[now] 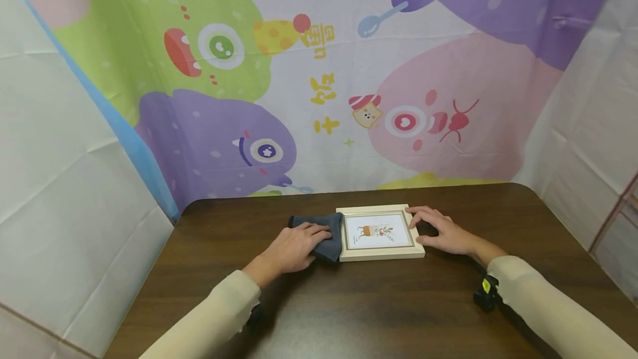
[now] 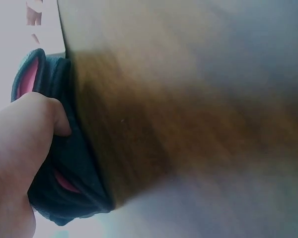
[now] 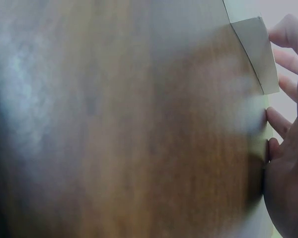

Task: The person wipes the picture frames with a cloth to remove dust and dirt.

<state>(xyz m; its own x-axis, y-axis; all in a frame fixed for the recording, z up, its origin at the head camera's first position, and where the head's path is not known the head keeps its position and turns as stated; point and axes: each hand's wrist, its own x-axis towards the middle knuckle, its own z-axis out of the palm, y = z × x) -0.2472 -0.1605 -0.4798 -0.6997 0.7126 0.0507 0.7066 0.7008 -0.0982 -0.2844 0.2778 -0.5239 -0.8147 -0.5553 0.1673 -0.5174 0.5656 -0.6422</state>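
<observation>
A light wooden picture frame (image 1: 381, 255) lies flat on the table, holding a print of a plant in an orange pot. My left hand (image 1: 296, 246) grips a folded dark blue-grey cloth (image 1: 330, 247), whose edge meets the left side of the frame. In the left wrist view, the thumb bends over the cloth (image 2: 72, 153), and pink shows inside its folds. My right hand (image 1: 445, 233) touches the frame's right side with its thumb and fingers spread along the rim, not wrapped round it. The right wrist view shows the fingers beside the frame's corner (image 3: 256, 54).
The dark brown wooden table (image 1: 349, 309) has rounded far corners. A curtain with cartoon monsters (image 1: 339, 71) hangs behind it, and pale sheets (image 1: 65, 181) close in both sides. A small black device (image 1: 484, 295) sits at the right cuff.
</observation>
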